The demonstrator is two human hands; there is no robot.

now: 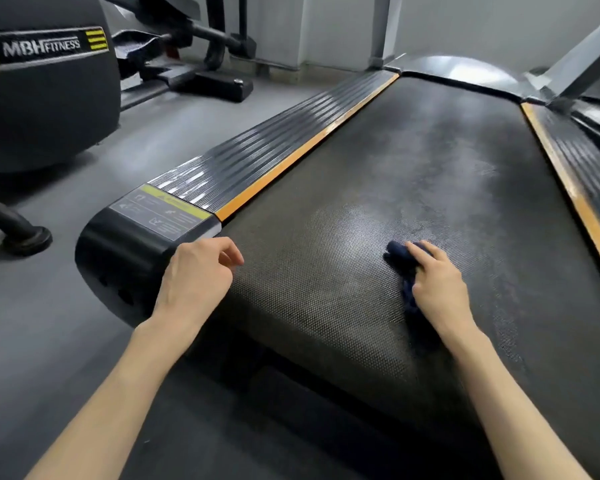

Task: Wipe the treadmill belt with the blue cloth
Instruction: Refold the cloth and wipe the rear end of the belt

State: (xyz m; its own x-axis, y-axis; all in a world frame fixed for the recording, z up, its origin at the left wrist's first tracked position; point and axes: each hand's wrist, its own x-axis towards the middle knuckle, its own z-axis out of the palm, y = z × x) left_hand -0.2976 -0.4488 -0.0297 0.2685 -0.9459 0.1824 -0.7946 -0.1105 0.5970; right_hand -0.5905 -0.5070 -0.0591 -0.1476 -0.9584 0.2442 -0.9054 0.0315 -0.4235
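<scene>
The treadmill belt (413, 161) is black and textured, with dusty grey smears along its middle and far part. A dark blue cloth (400, 259) lies bunched on the near part of the belt. My right hand (437, 285) lies on top of the cloth and grips it, fingers curled over its far end; most of the cloth is hidden under the hand. My left hand (198, 275) hovers at the belt's near left corner, by the black end cap, fingers loosely curled and holding nothing.
Ribbed side rails with orange strips (291, 157) run along both sides of the belt. A black end cap with a warning label (160, 213) sits at the near left. Another black fitness machine (45, 81) stands on the grey floor to the left. Grey uprights rise at the far end.
</scene>
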